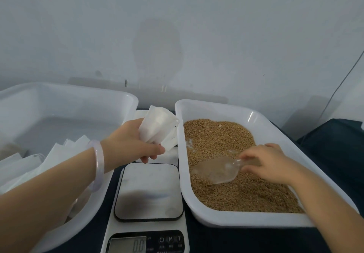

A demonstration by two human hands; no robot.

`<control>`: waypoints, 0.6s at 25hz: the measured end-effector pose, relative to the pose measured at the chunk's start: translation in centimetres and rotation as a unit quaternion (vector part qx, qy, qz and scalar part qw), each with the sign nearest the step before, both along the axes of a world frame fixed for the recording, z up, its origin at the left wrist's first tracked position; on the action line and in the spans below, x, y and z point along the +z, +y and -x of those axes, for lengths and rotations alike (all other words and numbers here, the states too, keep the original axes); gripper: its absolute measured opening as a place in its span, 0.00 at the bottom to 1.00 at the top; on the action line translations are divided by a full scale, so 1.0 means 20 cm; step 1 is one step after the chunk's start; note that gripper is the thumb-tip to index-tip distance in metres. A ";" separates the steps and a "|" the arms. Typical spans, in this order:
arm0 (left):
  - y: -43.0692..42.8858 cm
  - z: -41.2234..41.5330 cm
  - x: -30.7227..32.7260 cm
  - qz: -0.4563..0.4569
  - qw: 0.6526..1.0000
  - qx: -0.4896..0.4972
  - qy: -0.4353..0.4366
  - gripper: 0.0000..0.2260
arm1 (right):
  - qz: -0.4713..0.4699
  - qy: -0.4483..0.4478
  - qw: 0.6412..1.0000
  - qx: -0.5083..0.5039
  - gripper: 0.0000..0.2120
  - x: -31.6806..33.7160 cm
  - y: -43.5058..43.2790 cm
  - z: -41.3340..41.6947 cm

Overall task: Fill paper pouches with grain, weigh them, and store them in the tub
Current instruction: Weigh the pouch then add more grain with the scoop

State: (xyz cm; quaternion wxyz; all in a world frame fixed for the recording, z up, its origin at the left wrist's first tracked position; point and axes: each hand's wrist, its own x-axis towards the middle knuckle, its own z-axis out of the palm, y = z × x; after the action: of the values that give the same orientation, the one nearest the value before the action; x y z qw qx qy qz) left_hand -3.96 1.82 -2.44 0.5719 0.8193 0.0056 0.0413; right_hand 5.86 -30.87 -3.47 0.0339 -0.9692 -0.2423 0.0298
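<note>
A dark tablecloth point(216, 239) covers the surface. Behind its far edge stands a pale wall point(216, 26) with a darker patch point(157, 46) at its middle. A thin cable point(343, 82) runs down near the right edge.

Wearing a single bangle point(97, 166) on the left wrist, just behind the left hand point(130, 140). Being smooth, round and rather thick. Showing a pale milky white with a faint lilac tone, and letting a little light pass through. Catching a soft shine along the outer edge. Fitting loosely, standing wider than the wrist on both sides. Showing the left forearm point(49, 189) and the right forearm point(325, 203) bare, from the lower corners of the view up to the hands. Leaving the right hand point(275, 164) and its wrist bare as well. Not allowing more to be told about the fingernails, being too blurred.
</note>
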 end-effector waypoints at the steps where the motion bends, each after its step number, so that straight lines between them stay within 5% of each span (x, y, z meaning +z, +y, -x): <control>1: 0.00 0.00 0.00 -0.002 1.000 -0.002 0.000 0.11 | -0.008 -0.008 1.000 -0.004 0.07 0.00 0.00 0.00; 8: 0.00 0.03 0.02 -0.026 0.999 -0.028 -0.026 0.18 | -0.150 0.039 0.987 -0.032 0.11 0.05 -0.02 0.05; 15: -0.06 0.01 -0.02 -0.208 0.975 -0.009 -0.074 0.14 | -0.251 -0.027 0.968 -0.007 0.10 0.31 -0.02 0.15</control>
State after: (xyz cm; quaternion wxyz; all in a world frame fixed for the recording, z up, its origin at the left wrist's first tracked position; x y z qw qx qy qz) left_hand -4.17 0.60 -2.80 0.3880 0.9151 -0.0526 0.0966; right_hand 2.79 -31.28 2.71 0.2697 -0.9318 -0.2356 -0.0588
